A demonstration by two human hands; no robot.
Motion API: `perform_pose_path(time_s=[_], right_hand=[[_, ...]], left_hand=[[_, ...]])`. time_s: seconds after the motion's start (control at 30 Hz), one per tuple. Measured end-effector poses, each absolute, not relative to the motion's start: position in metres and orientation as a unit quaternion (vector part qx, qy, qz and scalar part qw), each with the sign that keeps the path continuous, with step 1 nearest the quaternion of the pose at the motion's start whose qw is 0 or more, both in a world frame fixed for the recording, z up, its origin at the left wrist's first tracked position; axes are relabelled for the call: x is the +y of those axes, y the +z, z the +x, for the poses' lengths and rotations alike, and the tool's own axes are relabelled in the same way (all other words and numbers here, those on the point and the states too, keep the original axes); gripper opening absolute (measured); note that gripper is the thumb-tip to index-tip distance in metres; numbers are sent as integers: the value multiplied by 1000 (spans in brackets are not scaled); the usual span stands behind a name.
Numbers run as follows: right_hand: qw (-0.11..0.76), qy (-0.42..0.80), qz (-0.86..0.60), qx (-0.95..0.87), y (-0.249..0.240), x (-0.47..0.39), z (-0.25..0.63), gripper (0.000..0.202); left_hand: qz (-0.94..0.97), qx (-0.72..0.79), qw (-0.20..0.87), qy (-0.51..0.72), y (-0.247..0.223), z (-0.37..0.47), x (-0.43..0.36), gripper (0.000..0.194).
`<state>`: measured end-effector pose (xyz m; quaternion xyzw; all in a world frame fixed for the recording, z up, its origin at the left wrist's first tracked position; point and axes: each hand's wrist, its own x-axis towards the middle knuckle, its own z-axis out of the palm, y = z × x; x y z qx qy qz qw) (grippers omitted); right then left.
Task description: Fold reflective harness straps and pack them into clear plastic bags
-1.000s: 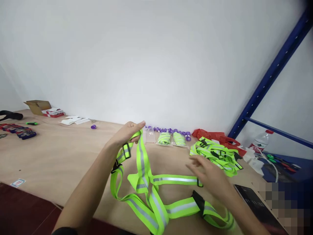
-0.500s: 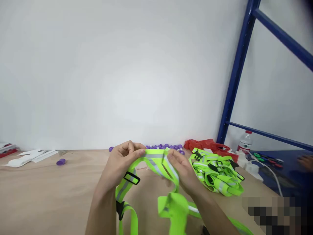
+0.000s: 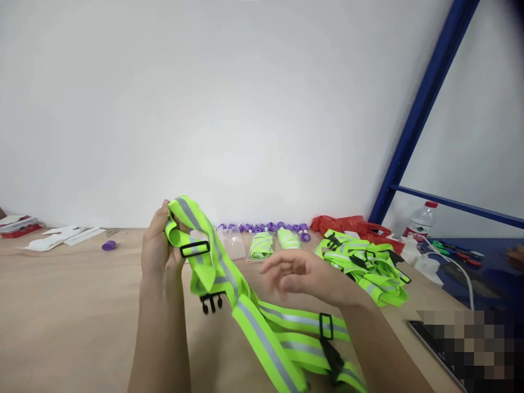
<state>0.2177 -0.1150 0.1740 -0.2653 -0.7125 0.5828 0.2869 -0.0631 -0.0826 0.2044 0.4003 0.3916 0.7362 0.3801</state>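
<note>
My left hand (image 3: 159, 237) is closed round the upper end of a neon-green reflective strap harness (image 3: 262, 333) with a grey stripe. A black slider buckle (image 3: 195, 249) sits on the strap just beside that hand, and a black side-release clip (image 3: 212, 302) dangles below it. The harness straps run down to the right, toward the table's near side, carrying another black slider (image 3: 326, 326) and buckle (image 3: 332, 357). My right hand (image 3: 297, 275) hovers above these straps, slightly blurred, its fingers apart and nothing in them.
A heap of similar green harnesses (image 3: 364, 267) lies at the right, before a red plastic bag (image 3: 347, 225). Two folded green bundles (image 3: 261, 246), a clear bag (image 3: 232, 244) and several purple items (image 3: 262, 226) line the wall. A phone (image 3: 436, 355) lies near right; a bottle (image 3: 421, 221) stands behind.
My right hand has let go of the strap and moved down, away from the left. My left hand has risen leftward with the harness, whose straps now hang down to the right.
</note>
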Motion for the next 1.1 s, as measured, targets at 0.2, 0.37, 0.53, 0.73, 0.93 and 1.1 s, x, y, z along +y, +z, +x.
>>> perform_pose_path(time_s=[0.2, 0.37, 0.53, 0.73, 0.93, 1.1], right_hand=[[271, 428, -364, -781, 164, -127, 177, 80], [349, 288, -393, -801, 143, -117, 158, 35], [371, 374, -364, -768, 144, -99, 178, 16], [292, 476, -328, -762, 152, -111, 186, 66], [343, 420, -271, -795, 128, -119, 142, 41], [357, 461, -319, -747, 138, -103, 173, 28]], left_hand=[[297, 281, 459, 789, 214, -14, -101, 12], [266, 221, 533, 772, 225, 2, -119, 11], [290, 151, 548, 770, 228, -23, -125, 27], [282, 122, 519, 798, 230, -41, -130, 36], [377, 163, 540, 735, 231, -10, -140, 44], [408, 251, 397, 783, 226, -30, -129, 42]])
